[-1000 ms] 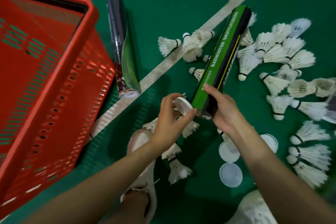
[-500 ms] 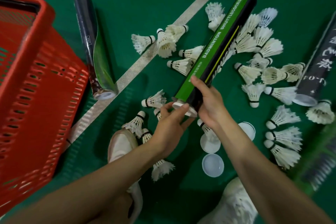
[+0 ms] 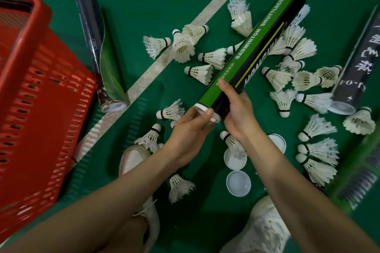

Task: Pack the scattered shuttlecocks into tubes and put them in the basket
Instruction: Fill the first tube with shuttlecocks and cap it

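My right hand (image 3: pixel 236 109) grips the near end of a green and black shuttlecock tube (image 3: pixel 259 43) that slants up toward the far right. Against that near end sits a white cap (image 3: pixel 205 112), pinched by the fingers and thumb of my left hand (image 3: pixel 189 131). Several white shuttlecocks (image 3: pixel 207 57) lie scattered on the green floor around and beyond the tube. A red plastic basket (image 3: pixel 35 96) stands at the left.
A dark capped tube (image 3: pixel 96 53) lies beside the basket. Another dark tube (image 3: pixel 355 63) lies at the right, and a blurred green one (image 3: pixel 362 178) at the lower right. Loose white caps (image 3: pixel 238 183) lie near my white shoes (image 3: pixel 135 162). White court lines cross the floor.
My left hand brought the white cap from beside the tube onto its near end. The view shifted, so the basket slid left and more tubes appeared at the right.
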